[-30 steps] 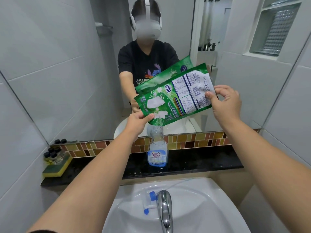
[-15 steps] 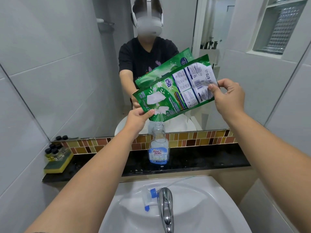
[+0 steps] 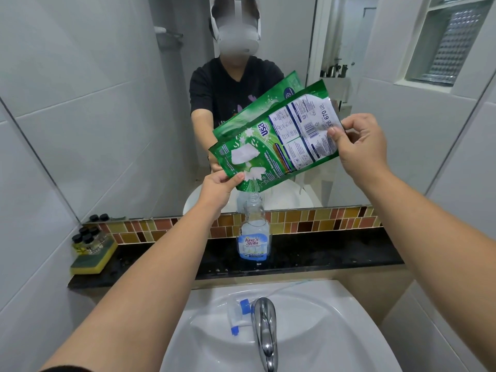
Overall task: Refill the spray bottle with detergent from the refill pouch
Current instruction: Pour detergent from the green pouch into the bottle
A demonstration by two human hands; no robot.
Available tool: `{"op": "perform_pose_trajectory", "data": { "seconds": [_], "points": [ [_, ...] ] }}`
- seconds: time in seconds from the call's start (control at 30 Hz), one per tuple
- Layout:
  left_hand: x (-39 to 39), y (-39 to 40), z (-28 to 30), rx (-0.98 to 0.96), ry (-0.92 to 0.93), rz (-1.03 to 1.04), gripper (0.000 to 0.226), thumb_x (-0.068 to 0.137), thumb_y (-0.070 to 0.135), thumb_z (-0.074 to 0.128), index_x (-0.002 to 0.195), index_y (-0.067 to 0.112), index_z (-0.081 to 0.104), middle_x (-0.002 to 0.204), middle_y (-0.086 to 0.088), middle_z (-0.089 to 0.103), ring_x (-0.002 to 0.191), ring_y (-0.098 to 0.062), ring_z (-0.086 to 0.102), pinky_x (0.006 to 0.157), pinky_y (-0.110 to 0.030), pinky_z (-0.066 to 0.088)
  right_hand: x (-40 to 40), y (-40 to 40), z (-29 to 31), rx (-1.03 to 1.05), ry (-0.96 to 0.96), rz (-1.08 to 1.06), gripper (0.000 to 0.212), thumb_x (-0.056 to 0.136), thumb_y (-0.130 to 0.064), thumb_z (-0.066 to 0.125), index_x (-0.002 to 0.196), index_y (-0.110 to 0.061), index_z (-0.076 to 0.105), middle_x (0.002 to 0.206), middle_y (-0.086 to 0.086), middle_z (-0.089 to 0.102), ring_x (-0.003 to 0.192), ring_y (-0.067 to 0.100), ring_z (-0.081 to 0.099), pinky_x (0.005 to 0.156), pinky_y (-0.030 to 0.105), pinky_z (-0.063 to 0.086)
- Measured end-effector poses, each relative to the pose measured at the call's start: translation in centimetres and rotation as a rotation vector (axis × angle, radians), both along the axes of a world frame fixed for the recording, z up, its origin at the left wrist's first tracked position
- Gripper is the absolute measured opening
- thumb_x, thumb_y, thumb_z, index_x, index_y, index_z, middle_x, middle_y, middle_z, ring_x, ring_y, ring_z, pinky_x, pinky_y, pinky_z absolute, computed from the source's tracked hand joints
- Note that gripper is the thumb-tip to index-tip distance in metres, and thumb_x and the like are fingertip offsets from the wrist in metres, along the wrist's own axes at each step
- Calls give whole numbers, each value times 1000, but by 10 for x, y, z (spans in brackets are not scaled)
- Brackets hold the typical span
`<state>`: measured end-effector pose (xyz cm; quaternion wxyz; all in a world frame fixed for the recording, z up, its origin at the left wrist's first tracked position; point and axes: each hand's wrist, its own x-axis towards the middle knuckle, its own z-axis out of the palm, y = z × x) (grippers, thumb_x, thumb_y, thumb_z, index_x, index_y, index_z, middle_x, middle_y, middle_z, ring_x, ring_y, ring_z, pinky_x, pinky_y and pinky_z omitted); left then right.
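Nearest, a chrome tap (image 3: 265, 336) rises over a white sink (image 3: 335, 331) where a spray head (image 3: 237, 316) lies; beyond, the uncapped spray bottle (image 3: 254, 232) stands upright on a black ledge (image 3: 322, 253); above its mouth, the left hand (image 3: 217, 190) pinches the green refill pouch (image 3: 276, 146) at its lower corner; the right hand (image 3: 359, 146) grips its raised end.
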<state>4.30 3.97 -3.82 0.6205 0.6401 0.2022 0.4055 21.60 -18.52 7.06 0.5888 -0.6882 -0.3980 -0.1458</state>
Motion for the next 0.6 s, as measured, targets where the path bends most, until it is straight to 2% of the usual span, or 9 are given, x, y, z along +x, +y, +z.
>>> {"op": "perform_pose_trajectory", "data": {
  "seconds": [0.1,0.13,0.23,0.3,0.43,0.53,0.6],
  "points": [
    [0,-1,0,-4,-7,-2,23,88,10,71,111,10,71,119,-13,69,103,-16,64,81,-15,50,-1,0,0,27,37,28,17,90,-20,68,75,-23,60,124,2,52,98,27,64,76,34,59],
    [1,-2,0,-4,-7,-1,23,87,11,71,110,10,71,118,-13,69,103,-15,64,80,-14,50,0,1,0,25,53,43,16,90,-19,68,75,-23,61,126,2,56,99,25,66,77,34,60],
    [1,-2,1,-2,-7,0,22,87,12,72,109,11,71,118,-13,69,102,-15,64,78,-14,50,0,0,-1,34,93,85,13,90,-19,66,78,-23,63,110,6,71,91,24,69,77,50,59],
    [2,-1,2,-3,-2,8,20,86,13,73,106,12,73,119,-14,69,102,-15,64,78,-13,49,0,-1,-1,40,90,79,10,90,-20,65,81,-18,65,96,16,72,81,23,65,74,53,57],
    [2,-1,3,0,-7,16,19,86,14,74,105,11,74,120,-15,69,103,-16,64,77,-12,49,1,0,-1,36,76,62,21,89,-24,65,84,-4,63,88,23,69,73,19,59,69,51,55],
    [1,-1,3,7,-6,14,19,85,15,75,105,12,74,120,-16,68,106,-18,64,81,-17,49,2,0,0,41,70,65,19,89,-26,66,84,-7,64,84,19,69,71,17,59,66,45,55],
    [1,0,4,11,-4,17,19,85,16,75,104,13,74,119,-15,69,106,-19,64,83,-20,49,3,0,0,49,64,73,14,89,-26,66,80,-14,63,78,9,68,69,13,58,62,38,53]
  ]
}}
